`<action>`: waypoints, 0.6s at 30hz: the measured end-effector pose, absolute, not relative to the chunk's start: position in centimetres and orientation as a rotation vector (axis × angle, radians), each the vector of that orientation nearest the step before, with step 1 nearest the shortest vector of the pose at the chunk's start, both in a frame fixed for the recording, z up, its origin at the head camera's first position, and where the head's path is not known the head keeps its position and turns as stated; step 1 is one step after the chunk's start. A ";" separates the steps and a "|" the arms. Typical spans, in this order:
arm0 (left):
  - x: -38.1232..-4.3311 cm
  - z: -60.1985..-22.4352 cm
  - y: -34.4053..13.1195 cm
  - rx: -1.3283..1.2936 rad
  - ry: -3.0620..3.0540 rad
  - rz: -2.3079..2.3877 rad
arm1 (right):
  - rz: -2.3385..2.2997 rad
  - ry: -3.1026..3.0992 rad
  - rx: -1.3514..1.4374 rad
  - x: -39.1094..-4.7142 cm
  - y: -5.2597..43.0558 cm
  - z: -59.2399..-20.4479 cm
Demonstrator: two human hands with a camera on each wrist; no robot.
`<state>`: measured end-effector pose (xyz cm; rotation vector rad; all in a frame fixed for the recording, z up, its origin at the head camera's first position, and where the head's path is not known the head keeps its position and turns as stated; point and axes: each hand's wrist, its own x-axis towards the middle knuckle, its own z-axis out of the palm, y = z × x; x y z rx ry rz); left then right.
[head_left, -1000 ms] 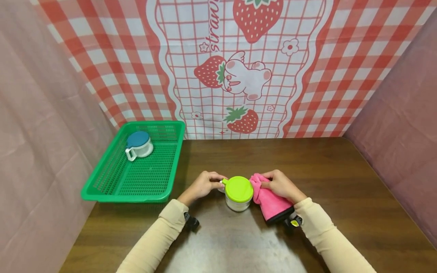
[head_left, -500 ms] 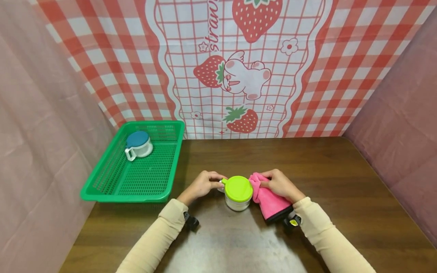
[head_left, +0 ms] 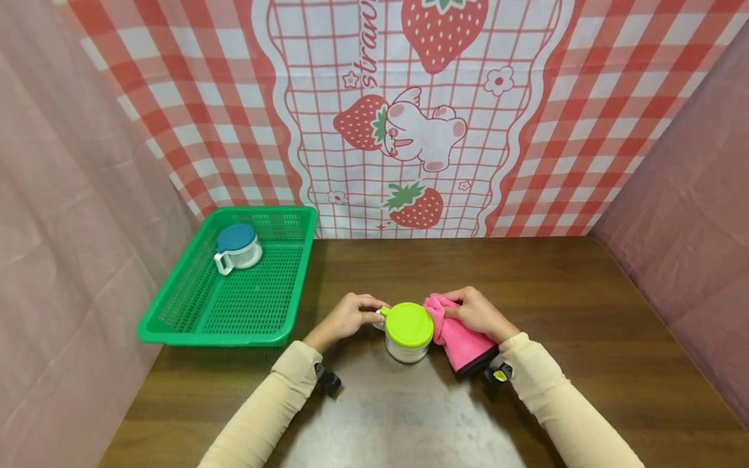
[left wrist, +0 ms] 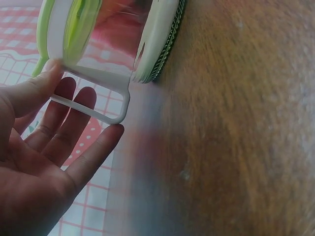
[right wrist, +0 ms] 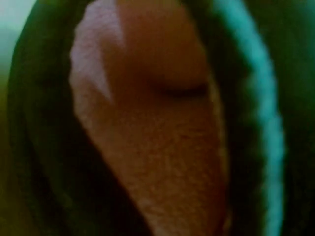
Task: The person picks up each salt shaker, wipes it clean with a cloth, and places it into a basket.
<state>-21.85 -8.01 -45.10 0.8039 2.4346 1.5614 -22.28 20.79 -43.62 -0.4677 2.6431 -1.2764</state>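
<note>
A clear jar with a lime-green lid and a white handle stands on the table in front of me. At its left side my left hand holds the handle, thumb by the lid and several fingers through or under the handle in the left wrist view. My right hand grips a bunched pink cloth with a dark hem, and the cloth's top end lies against the jar's right side. Dark, blurred folds fill the right wrist view, hiding the fingers there.
At the left of the wooden table sits a green plastic basket. Inside it, near the back left, is a similar jar with a blue lid and white handle. A red checked curtain hangs along the table's back edge.
My right hand and the pink cloth have shifted slightly away from me and to the left along the jar's side. The left hand and the jar stay put.
</note>
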 end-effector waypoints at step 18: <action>-22.3 -45.9 -7.8 0.836 2.486 1.533 | -1.172 2.678 -0.732 -24.5 20.3 -43.2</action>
